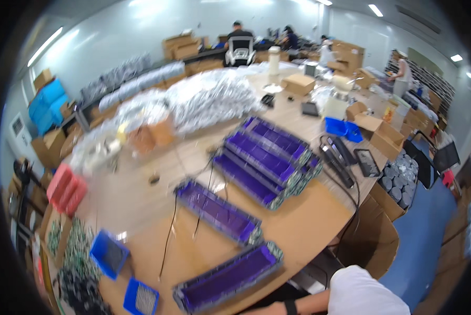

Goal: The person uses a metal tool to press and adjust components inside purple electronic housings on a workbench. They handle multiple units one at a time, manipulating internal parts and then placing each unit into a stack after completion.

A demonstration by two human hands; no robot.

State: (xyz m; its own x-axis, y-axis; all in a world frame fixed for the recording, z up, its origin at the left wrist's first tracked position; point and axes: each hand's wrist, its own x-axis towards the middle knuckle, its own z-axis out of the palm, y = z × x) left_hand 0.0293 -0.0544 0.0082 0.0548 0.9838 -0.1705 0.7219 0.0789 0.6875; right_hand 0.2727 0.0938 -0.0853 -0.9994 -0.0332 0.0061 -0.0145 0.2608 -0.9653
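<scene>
My right forearm, in a white sleeve (364, 294) with a black wristband (290, 306), enters at the lower edge. Only a sliver of my right hand (264, 311) shows there; its fingers are cut off. My left hand is out of the picture. Nearest to the right hand lies a long tray-like housing with a purple inside and grey rim (227, 278), at the table's front edge. A similar purple housing (217, 212) lies behind it, with thin black leads (168, 239) beside it. Farther back, several more purple housings (267, 160) sit side by side, with green parts along their ends.
Blue bins (109, 253) (141, 298) and a pile of green and black parts stand at the left. Red foam-like blocks (66, 189) and clear plastic wrap (209, 100) lie beyond. A black handheld tool (336, 165) with a cable lies right. An open carton (369, 231) stands below the table edge.
</scene>
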